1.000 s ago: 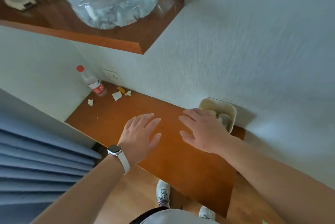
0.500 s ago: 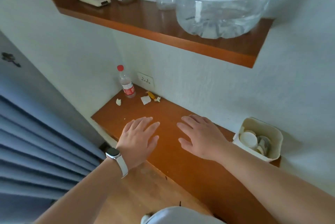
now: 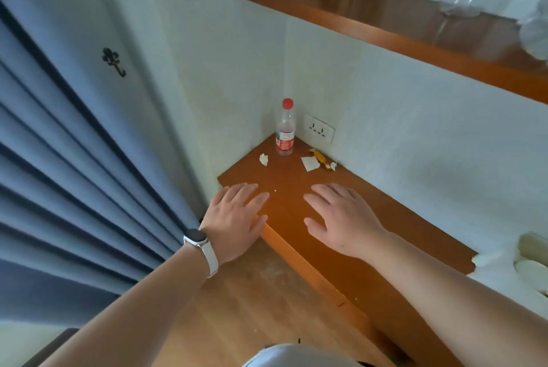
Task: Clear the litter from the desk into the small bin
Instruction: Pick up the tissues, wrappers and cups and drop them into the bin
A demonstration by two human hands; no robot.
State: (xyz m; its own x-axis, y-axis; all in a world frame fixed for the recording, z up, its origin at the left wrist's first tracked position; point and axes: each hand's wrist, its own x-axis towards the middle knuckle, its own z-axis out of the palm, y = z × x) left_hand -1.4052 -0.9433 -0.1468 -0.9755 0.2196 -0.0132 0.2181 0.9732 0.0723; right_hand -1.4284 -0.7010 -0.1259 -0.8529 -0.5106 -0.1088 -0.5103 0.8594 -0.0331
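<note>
Litter lies in the far corner of the brown desk (image 3: 367, 236): a crumpled white scrap (image 3: 263, 159), a flat white paper piece (image 3: 310, 163), a yellow wrapper (image 3: 320, 157) and a tiny white bit (image 3: 334, 166). A plastic bottle with a red cap (image 3: 285, 129) stands upright among them. My left hand (image 3: 235, 218), with a watch on its wrist, hovers flat at the desk's left front edge. My right hand (image 3: 341, 215) is spread over the desk. Both hold nothing and are short of the litter. The small cream bin (image 3: 530, 251) shows partly at the right edge.
A blue curtain (image 3: 74, 173) hangs at the left beside the desk. A wooden shelf (image 3: 385, 25) above carries a remote, bottles and a large water jug. A wall socket (image 3: 319, 130) sits behind the litter. Wooden floor lies below the desk edge.
The view has swung left, so the bin slid to the right edge and the littered corner came closer. Both hands stay spread and empty, now nearer the litter.
</note>
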